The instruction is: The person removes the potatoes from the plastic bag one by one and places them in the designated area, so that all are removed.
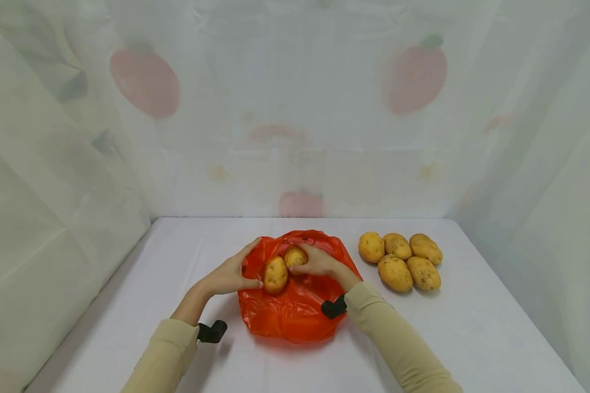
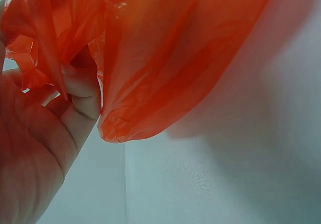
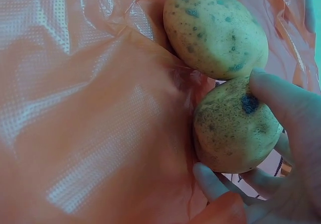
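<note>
A red plastic bag (image 1: 295, 319) lies spread with its mouth open in the middle of the table. My right hand (image 1: 319, 261) holds a potato (image 1: 293, 257) over the bag's mouth, thumb on one side and fingers on the other; a dark spot marks that potato (image 3: 228, 131) in the right wrist view. Another potato (image 1: 275, 275) sits against it on the left, within the bag's opening. At the bag's left edge, my left hand (image 1: 228, 275) grips the thin plastic, which covers some of its fingers in the left wrist view.
To the right of the bag, several potatoes (image 1: 395, 273) lie close together on the white table (image 1: 472, 338). Pale cloth walls with printed fruit (image 1: 418, 79) stand behind and on both sides. Each wrist carries a black camera mount (image 1: 212, 331).
</note>
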The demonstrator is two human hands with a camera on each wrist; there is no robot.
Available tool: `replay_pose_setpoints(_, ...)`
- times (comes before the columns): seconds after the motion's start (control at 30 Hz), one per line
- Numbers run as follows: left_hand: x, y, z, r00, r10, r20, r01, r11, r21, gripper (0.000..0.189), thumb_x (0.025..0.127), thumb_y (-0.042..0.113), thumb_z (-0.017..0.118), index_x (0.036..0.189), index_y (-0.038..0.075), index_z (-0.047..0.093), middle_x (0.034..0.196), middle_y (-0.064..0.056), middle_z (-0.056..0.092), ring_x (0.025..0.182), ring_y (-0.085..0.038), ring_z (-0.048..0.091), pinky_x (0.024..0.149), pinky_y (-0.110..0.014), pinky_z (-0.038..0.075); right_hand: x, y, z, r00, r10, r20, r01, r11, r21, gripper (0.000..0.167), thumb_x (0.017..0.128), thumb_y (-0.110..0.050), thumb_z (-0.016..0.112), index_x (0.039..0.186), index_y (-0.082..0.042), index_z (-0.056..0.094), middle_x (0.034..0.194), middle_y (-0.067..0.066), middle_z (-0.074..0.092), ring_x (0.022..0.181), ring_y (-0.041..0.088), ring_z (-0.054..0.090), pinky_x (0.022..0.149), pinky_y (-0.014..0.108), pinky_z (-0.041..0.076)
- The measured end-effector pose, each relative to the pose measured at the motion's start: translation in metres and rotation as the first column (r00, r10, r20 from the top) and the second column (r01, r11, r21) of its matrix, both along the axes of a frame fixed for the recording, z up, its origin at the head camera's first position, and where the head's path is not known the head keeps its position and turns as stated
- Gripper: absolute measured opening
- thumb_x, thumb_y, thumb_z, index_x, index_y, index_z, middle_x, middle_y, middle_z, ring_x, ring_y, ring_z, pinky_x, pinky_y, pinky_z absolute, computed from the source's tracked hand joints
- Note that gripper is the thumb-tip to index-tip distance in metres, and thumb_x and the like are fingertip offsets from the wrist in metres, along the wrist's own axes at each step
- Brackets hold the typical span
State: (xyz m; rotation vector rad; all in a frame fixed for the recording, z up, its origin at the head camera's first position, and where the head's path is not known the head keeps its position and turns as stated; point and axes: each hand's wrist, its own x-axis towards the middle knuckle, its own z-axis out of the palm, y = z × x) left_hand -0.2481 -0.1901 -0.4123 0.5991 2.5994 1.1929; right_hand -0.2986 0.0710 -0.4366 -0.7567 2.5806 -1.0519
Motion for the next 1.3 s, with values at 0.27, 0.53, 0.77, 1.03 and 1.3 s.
replay_pose_setpoints(0.27, 0.000, 0.001, 0.001, 1.000, 0.000, 0.002, 0.000, 1.000, -0.003, 0.100, 0.073, 0.029, 0.077, 0.147, 0.038, 0.010, 0.150, -0.004, 0.024, 0.131, -0.027, 0.034, 0.103, -0.050, 0.034, 0.001, 0.003, -0.001, 0.997, 0.008, -0.070, -0.008, 1.000, 0.010, 0.073, 0.083, -0.031, 0.067, 0.144, -0.011, 0.032, 0.142, 0.007, 0.040, 0.128, 0.024, 0.038, 0.106, 0.044, 0.032)
replay_pose_setpoints(0.53, 0.000, 0.000, 0.002, 1.000, 0.013, 0.021, -0.013, 1.000, -0.005, 0.099, 0.074, 0.028, 0.076, 0.147, 0.038, 0.010, 0.150, -0.004, 0.024, 0.131, -0.029, 0.035, 0.102, -0.052, 0.035, 0.005, 0.010, 0.003, 0.994, 0.016, -0.104, -0.014, 1.000, 0.022, 0.071, 0.083, -0.030, 0.067, 0.144, -0.015, 0.033, 0.142, 0.006, 0.040, 0.135, 0.028, 0.027, 0.108, 0.048, 0.028)
replay_pose_setpoints(0.77, -0.001, -0.001, 0.002, 1.000, 0.007, 0.015, -0.007, 1.000, -0.012, 0.098, 0.074, 0.028, 0.076, 0.147, 0.038, 0.010, 0.149, -0.005, 0.026, 0.128, -0.029, 0.038, 0.099, -0.050, 0.039, 0.008, 0.015, 0.005, 0.991, 0.037, -0.132, -0.036, 0.999, 0.004, 0.072, 0.082, -0.030, 0.068, 0.143, -0.013, 0.033, 0.143, 0.006, 0.039, 0.136, 0.030, 0.026, 0.107, 0.049, 0.029)
replay_pose_setpoints(1.03, -0.001, -0.002, 0.004, 1.000, 0.001, -0.008, -0.001, 1.000, -0.008, 0.098, 0.074, 0.028, 0.076, 0.147, 0.035, 0.012, 0.145, -0.007, 0.032, 0.120, -0.026, 0.045, 0.096, -0.046, 0.043, 0.013, 0.020, 0.007, 0.983, 0.051, -0.179, -0.050, 0.999, 0.007, 0.073, 0.081, -0.032, 0.069, 0.142, -0.014, 0.035, 0.143, 0.003, 0.039, 0.134, 0.027, 0.030, 0.109, 0.046, 0.027)
replay_pose_setpoints(1.3, 0.000, -0.003, 0.005, 1.000, 0.004, 0.009, -0.004, 1.000, 0.004, 0.098, 0.074, 0.027, 0.076, 0.147, 0.036, 0.012, 0.144, -0.006, 0.033, 0.118, -0.026, 0.046, 0.093, -0.044, 0.046, 0.020, 0.021, 0.013, 0.979, 0.071, -0.189, -0.075, 0.997, -0.011, 0.073, 0.080, -0.032, 0.071, 0.143, -0.021, 0.034, 0.144, 0.002, 0.037, 0.136, 0.034, 0.026, 0.107, 0.052, 0.028)
